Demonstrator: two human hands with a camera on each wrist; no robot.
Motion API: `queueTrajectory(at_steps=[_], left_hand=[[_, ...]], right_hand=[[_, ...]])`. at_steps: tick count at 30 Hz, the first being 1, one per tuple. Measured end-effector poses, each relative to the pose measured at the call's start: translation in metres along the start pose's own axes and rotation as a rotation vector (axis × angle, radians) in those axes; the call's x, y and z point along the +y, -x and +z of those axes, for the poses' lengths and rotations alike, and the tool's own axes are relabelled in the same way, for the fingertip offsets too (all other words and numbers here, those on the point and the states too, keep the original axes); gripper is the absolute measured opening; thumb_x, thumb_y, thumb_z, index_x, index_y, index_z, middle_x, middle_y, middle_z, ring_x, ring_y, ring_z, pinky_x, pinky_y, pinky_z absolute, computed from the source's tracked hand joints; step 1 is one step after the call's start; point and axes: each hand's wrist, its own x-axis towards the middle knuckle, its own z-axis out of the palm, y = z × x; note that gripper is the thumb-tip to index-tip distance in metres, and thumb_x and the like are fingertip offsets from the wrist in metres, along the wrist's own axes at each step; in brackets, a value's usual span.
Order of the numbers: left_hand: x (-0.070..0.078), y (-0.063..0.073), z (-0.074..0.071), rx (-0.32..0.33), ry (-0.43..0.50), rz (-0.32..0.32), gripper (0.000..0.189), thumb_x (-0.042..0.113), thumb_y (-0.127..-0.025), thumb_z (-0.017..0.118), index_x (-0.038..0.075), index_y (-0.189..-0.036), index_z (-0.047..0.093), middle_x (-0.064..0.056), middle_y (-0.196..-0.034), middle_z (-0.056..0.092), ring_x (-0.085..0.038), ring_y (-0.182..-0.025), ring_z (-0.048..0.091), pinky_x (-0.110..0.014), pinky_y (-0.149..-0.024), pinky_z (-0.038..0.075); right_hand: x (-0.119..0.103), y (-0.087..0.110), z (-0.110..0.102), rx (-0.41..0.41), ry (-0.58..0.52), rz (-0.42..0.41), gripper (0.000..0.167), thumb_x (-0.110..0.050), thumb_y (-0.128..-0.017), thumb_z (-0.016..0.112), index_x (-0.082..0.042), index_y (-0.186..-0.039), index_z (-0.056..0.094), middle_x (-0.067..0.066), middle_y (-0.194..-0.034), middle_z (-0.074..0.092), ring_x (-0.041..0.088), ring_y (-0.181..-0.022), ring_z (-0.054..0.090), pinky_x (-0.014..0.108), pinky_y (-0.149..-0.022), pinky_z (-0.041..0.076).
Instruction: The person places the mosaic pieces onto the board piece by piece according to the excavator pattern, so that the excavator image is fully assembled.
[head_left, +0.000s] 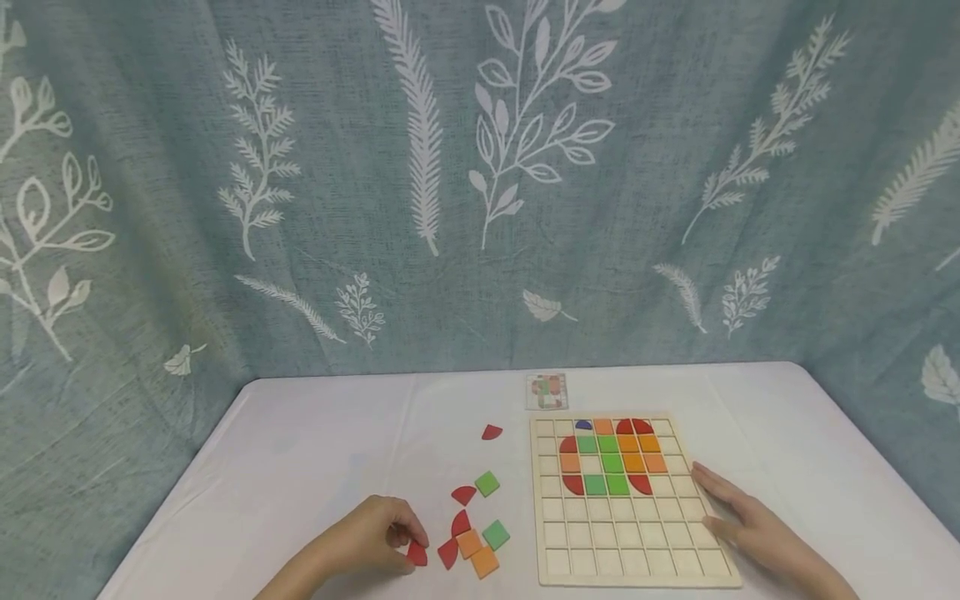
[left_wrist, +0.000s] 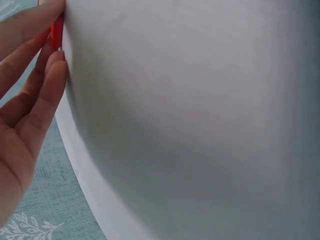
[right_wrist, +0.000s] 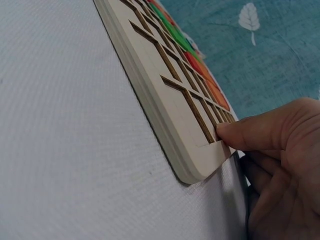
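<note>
My left hand (head_left: pixel 371 533) pinches a red quarter-circle tile (head_left: pixel 417 553) at the table's near side; in the left wrist view the red tile (left_wrist: pixel 56 32) shows edge-on between thumb and fingers. Just right of it lie a red quarter-circle tile (head_left: pixel 447 553), an orange square tile (head_left: pixel 484 562) and other loose pieces. On the right stands a wooden grid board (head_left: pixel 637 581), with red, orange, green and blue tiles in its upper cells. Against its right edge rests my right hand (head_left: pixel 757 529), fingers fairly straight, the thumb (right_wrist: pixel 240 134) on the rim.
Farther back are a lone red quarter-circle tile (head_left: pixel 491 432) and a green square tile (head_left: pixel 487 484). A small pattern card (head_left: pixel 547 391) lies behind the board. Blue-green leaf-print cloth (head_left: pixel 450 292) hangs behind the white table (head_left: pixel 315 433).
</note>
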Motion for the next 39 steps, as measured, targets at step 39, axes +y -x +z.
queueTrajectory(at_steps=[39], left_hand=[[0.089, -0.104, 0.014, 0.071, -0.226, 0.114, 0.015, 0.016, -0.074, 0.075, 0.015, -0.087, 0.070, 0.008, -0.084, 0.062, -0.011, -0.080, 0.054, -0.023, -0.070, 0.045]], right_hand=[[-0.001, 0.001, -0.001, 0.012, 0.016, -0.010, 0.067, -0.028, -0.083, 0.062, -0.003, -0.140, 0.037, 0.024, -0.147, 0.025, -0.037, -0.102, 0.006, 0.064, -0.101, 0.014]])
